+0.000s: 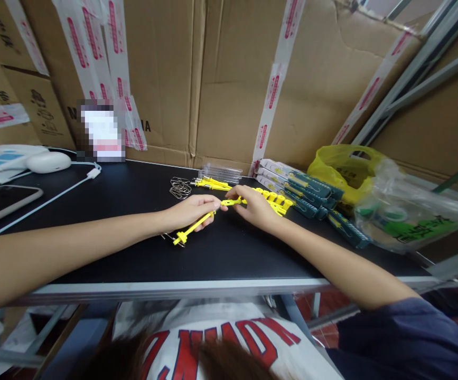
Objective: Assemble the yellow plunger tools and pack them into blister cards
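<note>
Yellow plastic, a slim rod (199,224), slants down from the left hand (198,211), its fingers closed on it above the black desk (145,264). The right hand (254,208) has its fingers bent round a small yellow piece (231,202), apparently pinched, just beside the left fingertips. Metal wire loops (180,188) lie behind the left hand.

Showing matt and smooth across the surface (133,266) now, plastic along the yellow rod (199,224), shiny metal in the wire loops (180,188), matt cardboard (236,105) behind.

One head-worn view looks forward and down at both hands (199,211).
</note>
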{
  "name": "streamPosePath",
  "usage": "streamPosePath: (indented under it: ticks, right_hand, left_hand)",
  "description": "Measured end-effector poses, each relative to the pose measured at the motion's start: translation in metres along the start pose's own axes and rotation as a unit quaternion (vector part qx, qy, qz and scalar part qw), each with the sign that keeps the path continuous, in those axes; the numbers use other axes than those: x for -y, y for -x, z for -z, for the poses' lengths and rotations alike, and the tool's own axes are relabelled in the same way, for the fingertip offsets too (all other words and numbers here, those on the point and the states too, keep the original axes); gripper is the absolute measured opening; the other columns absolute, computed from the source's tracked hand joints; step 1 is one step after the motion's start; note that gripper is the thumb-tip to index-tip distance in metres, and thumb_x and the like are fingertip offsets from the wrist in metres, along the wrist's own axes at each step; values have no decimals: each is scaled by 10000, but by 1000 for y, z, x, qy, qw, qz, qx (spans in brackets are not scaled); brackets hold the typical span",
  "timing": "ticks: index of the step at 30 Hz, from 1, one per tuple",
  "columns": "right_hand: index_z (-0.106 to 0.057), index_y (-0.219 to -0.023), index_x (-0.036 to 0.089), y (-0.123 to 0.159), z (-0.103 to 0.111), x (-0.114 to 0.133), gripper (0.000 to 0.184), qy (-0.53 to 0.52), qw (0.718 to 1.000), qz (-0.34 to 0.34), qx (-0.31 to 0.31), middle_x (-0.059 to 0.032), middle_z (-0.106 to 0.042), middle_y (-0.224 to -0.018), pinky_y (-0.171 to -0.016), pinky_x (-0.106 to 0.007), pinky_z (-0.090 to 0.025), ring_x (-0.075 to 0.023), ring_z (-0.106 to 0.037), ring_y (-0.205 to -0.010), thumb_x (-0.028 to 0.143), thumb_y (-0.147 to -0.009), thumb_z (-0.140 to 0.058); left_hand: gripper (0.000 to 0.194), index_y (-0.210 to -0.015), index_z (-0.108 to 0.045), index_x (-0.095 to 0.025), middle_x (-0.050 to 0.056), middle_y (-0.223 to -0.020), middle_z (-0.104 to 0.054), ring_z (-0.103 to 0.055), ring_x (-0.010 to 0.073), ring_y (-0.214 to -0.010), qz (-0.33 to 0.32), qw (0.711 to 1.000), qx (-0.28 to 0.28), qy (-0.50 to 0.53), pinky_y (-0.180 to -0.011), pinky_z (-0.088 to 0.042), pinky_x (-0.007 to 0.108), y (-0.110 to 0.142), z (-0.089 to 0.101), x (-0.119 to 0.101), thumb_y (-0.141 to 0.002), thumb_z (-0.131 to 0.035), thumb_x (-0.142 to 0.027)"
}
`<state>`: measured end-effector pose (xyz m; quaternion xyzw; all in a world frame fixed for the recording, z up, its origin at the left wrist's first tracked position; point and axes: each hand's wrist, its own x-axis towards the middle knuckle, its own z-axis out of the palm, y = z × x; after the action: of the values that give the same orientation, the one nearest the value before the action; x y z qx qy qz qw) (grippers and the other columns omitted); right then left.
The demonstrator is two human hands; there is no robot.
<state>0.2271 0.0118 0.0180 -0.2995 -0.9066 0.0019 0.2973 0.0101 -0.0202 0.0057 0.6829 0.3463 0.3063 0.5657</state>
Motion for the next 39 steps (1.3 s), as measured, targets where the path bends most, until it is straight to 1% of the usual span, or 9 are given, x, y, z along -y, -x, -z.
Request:
streamPosePath:
  ticks: [5, 12, 18, 23, 27, 30, 32, 35, 39]
  right_hand:
    - [-612, -928, 185, -2, 1, -9, 135, 32, 999, -41, -10, -43, -656, -850, -753, -288, -440, -176, -589, -825, 126, -832, -538]
    - [-611, -887, 183, -4, 0, -17, 99, 77, 995, -62, 9, -43, -669, -871, -763, -298, -438, -189, -584, -837, 130, -818, -564]
    - [-617, -879, 183, -2, 0, -13, 77, 83, 995, -55, 19, -49, -683, -883, -769, -300, -434, -193, -585, -847, 148, -826, -574]
    - [-612, -879, 181, -10, 2, -17, 55, 109, 992, -63, 23, -47, -671, -859, -766, -292, -429, -188, -582, -835, 185, -848, -567]
    - [-608, -947, 180, -40, 4, -32, 106, 184, 977, -74, 77, -59, -675, -919, -765, -293, -429, -198, -589, -881, 202, -862, -548]
    - [-587, -1095, 171, -68, 0, -45, 241, 272, 944, -97, 158, -108, -654, -1105, -801, -310, -433, -231, -586, -1018, 217, -863, -539]
    - [-610, -1073, 164, -83, -4, -52, 269, 282, 934, -106, 192, -122, -655, -1126, -777, -308, -440, -248, -603, -1015, 185, -806, -587]
    - [-637, -1039, 161, -98, -10, -59, 285, 287, 924, -118, 224, -128, -675, -1099, -720, -300, -445, -257, -632, -972, 150, -756, -610]
    - [-644, -1044, 169, -107, -11, -63, 309, 292, 915, -126, 251, -121, -694, -1063, -684, -290, -436, -259, -645, -956, 156, -736, -631]
  left_hand:
    - [213, -939, -557, -161, -59, -531, -509, -449, 47, -359, 17, 1000, -23, 13, -381, -334, 144, 1, -1, -2, -929, -449, -344]
    - [129, -805, -462, -179, -53, -574, -567, -524, 66, -395, 45, 998, -40, 20, -410, -394, 165, 3, -4, -7, -892, -472, -273]
    - [208, -786, -451, -176, -57, -584, -574, -527, 61, -403, 23, 999, -41, 3, -403, -380, 158, 1, -3, -3, -882, -538, -339]
    - [249, -778, -428, -178, -55, -574, -570, -529, 64, -407, 19, 999, -51, -2, -406, -368, 160, 1, -3, -2, -913, -492, -376]
    - [343, -725, -426, -170, -45, -554, -555, -527, 65, -409, 13, 998, -59, -17, -418, -375, 165, 1, -3, -2, -910, -485, -453]
    - [407, -692, -431, -168, -43, -536, -545, -525, 68, -405, 8, 998, -64, -15, -418, -389, 172, 1, -4, -1, -871, -527, -520]
    - [411, -696, -428, -173, -44, -530, -546, -522, 73, -397, 6, 998, -59, 1, -412, -402, 178, 1, -3, 0, -850, -552, -533]
    - [349, -726, -425, -182, -48, -521, -545, -514, 77, -384, 1, 998, -59, 24, -391, -401, 175, 0, -4, 0, -873, -537, -477]
    - [197, -770, -432, -187, -40, -528, -564, -527, 90, -381, 21, 995, -81, 58, -375, -410, 177, -1, -4, -3, -903, -469, -328]
